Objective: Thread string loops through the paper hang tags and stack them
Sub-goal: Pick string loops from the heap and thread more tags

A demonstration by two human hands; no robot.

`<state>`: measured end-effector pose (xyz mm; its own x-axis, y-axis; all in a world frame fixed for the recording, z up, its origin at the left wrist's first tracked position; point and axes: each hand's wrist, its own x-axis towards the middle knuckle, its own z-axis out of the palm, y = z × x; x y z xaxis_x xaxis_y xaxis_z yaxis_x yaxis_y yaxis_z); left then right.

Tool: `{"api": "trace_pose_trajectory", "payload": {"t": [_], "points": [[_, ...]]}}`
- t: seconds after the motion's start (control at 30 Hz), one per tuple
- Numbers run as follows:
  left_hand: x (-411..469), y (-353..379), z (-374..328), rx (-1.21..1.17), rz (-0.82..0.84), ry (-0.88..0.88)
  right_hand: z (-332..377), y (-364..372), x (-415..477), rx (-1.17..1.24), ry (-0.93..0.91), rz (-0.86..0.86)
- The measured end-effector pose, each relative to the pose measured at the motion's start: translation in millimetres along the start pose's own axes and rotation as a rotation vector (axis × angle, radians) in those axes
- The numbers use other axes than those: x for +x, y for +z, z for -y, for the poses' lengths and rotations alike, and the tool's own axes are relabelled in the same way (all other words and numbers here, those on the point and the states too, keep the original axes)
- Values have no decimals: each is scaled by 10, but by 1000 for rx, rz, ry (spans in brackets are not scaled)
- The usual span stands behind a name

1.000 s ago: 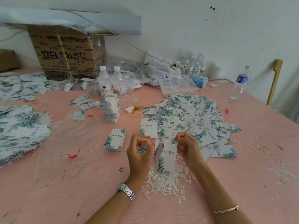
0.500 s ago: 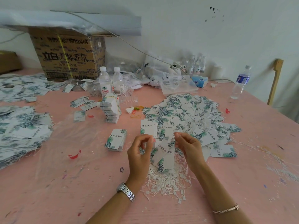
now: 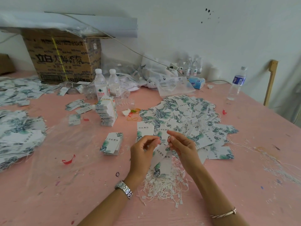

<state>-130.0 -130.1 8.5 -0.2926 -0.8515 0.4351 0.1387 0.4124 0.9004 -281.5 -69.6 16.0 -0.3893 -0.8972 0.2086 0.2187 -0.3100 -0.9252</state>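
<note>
Pink counter (image 3: 244, 160), hang-tag stringing station, both hands at work.
Cardboard box (image 3: 63, 59) at 10 o'clock, far edge. Spread of leaf-print tags (image 3: 19, 132) at 9 o'clock. Heap of loose hang tags (image 3: 184, 115) at 1 o'clock, just past the hands. Pile of white string loops (image 3: 164, 185) at 6 o'clock, under the wrists. Banded tag bundles (image 3: 106, 111) at 11 o'clock, neat tag stack (image 3: 112, 143) beside the left hand (image 3: 141, 154). Left hand and right hand (image 3: 182, 147), fingers curled, each pinch the top of the held hang tags (image 3: 161, 162), which dangle between them above the loops; any string there is too fine to see.
</note>
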Motion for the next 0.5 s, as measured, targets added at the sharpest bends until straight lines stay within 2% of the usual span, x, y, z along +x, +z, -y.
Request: {"api": "trace_pose_trajectory", "payload": {"t": [0.23,0.5], "points": [[-85,146,32,126,-56,166,-8,8,-5,-56,-37,24],[-93,77,128,238,-75,168,-75,48,8,-275,-148,82]]}}
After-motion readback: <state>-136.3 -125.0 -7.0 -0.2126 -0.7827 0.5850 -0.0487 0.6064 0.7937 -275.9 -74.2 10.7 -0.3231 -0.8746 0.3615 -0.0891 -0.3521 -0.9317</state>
